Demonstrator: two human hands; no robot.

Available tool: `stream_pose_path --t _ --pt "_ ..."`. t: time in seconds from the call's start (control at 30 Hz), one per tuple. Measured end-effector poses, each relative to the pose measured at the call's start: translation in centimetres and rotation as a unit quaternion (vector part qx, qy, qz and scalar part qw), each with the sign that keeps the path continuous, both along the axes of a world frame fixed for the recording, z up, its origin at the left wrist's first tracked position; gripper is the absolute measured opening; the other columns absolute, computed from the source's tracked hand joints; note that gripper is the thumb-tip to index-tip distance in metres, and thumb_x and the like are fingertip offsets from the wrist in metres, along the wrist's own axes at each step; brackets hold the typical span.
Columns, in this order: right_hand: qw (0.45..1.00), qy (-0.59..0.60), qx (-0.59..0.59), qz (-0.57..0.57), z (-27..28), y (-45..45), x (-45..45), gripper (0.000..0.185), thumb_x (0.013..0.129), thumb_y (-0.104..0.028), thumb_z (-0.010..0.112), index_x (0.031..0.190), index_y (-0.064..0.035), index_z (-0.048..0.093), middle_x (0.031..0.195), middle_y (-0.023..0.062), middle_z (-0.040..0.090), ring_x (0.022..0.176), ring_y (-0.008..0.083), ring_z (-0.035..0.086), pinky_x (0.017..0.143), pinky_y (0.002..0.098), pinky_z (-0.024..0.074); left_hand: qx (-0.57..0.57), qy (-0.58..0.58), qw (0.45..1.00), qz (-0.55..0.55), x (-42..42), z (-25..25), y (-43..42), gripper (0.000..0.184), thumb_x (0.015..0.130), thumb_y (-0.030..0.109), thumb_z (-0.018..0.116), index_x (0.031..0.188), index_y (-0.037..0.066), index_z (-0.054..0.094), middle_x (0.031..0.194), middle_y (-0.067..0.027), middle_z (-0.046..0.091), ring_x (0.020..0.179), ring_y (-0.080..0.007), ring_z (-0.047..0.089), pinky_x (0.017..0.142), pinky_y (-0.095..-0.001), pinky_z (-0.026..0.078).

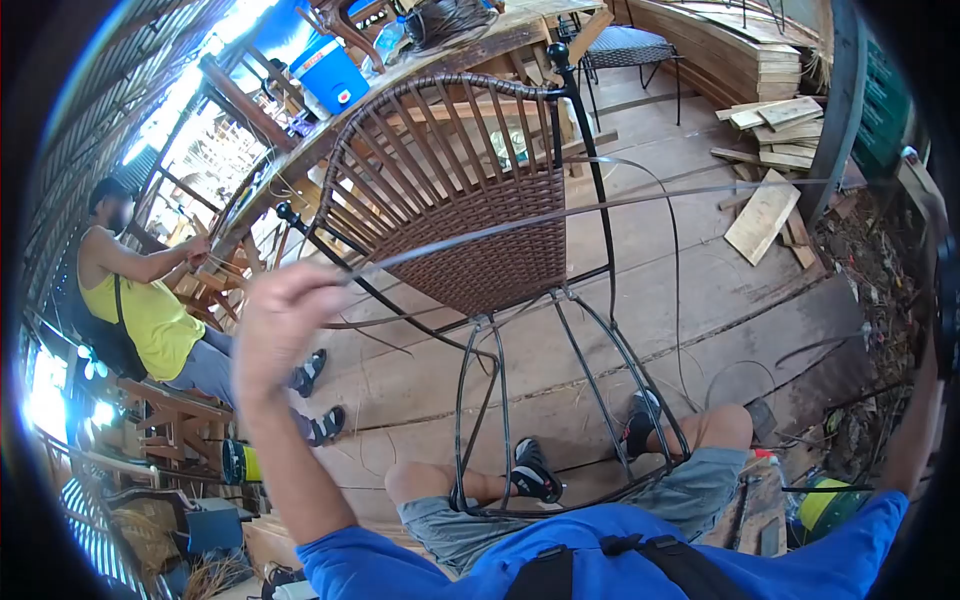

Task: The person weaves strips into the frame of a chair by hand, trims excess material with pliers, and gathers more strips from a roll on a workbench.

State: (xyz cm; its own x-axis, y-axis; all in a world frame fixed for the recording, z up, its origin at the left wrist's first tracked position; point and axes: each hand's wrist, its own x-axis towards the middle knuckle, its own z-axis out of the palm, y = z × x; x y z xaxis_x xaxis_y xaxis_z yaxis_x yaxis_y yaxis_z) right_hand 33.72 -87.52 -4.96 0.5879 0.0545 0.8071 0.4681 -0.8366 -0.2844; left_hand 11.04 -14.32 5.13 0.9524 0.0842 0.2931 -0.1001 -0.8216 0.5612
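A chair frame of black metal (605,215) stands tilted before me, its leg end against my lap. Brown woven wicker (490,250) fills the lower part of its back, and wrapped spokes fan up to a curved rim. A long flat weaving strip (600,207) stretches across the backrest. My left hand (290,315), blurred by motion, pinches the strip's left end. Far out at the right edge, my right hand (925,190) is closed at the other end of the strip, its fingers partly lost in the dark border. Another loose strip (677,260) loops from the weave to the floor.
A person in a yellow top (150,320) works with both hands at the left. Behind the chair runs a wooden workbench (400,75) with a blue cooler (335,75). Stacked boards (720,50) and loose wood pieces (765,215) lie right, near a post (840,110).
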Motion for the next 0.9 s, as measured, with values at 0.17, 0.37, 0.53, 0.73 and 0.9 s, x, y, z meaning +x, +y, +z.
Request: stream_pose_path --t 0.17,0.37,0.53,0.73,0.9 --pt "0.761 -0.004 -0.466 -0.452 -7.5 -16.5 0.9 0.031 0.096 -0.026 0.047 0.105 -0.0021 0.064 0.095 0.0132 0.067 0.087 0.0235 0.062 0.068 0.0352 0.0505 -0.085 -0.055 0.987 0.124 1.4 1.3 9.6 0.025 0.087 0.030 0.059 0.080 0.007 0.062 0.064 0.0017 0.053 0.051 -0.0053 0.044 0.046 -0.0195 0.033" --pt "0.940 0.139 0.067 0.303 4.8 29.6 -2.9 0.055 0.092 -0.031 0.055 0.138 -0.0044 0.038 0.134 0.0124 0.047 0.125 0.0219 0.043 0.104 0.0338 0.0339 0.247 -0.088 0.926 -0.271 12.2 2.2 -15.1 0.040 0.090 0.040 0.053 0.083 0.003 0.066 0.064 -0.0032 0.054 0.058 -0.0138 0.049 0.056 -0.0305 0.042" --pt "0.983 0.029 -0.107 0.147 5.5 22.3 -7.2 0.041 0.091 -0.018 0.051 0.129 -0.0045 0.049 0.123 0.0120 0.055 0.116 0.0219 0.050 0.099 0.0332 0.0391 0.253 -0.078 0.952 -0.150 8.5 4.7 -11.1 0.042 0.087 0.043 0.056 0.084 0.003 0.066 0.063 -0.0028 0.054 0.056 -0.0110 0.050 0.052 -0.0275 0.040" --pt "0.964 -0.004 -0.195 -0.180 -2.8 -1.9 -1.5 0.015 0.088 -0.008 0.058 0.101 -0.0026 0.061 0.090 0.0106 0.062 0.082 0.0229 0.057 0.069 0.0338 0.0466 0.079 -0.006 0.984 0.158 1.6 2.9 4.3 0.037 0.086 0.036 0.057 0.095 0.002 0.068 0.080 -0.0023 0.064 0.072 -0.0129 0.057 0.068 -0.0291 0.045" --pt "0.984 0.148 -0.099 -0.028 -8.2 16.1 1.7 0.037 0.082 -0.009 0.061 0.118 -0.0070 0.052 0.113 0.0139 0.054 0.105 0.0287 0.050 0.089 0.0379 0.0407 0.284 0.023 0.949 -0.131 8.2 -5.0 -6.0 0.033 0.091 0.034 0.049 0.093 0.008 0.068 0.084 -0.0072 0.067 0.077 -0.0207 0.063 0.070 -0.0332 0.049"
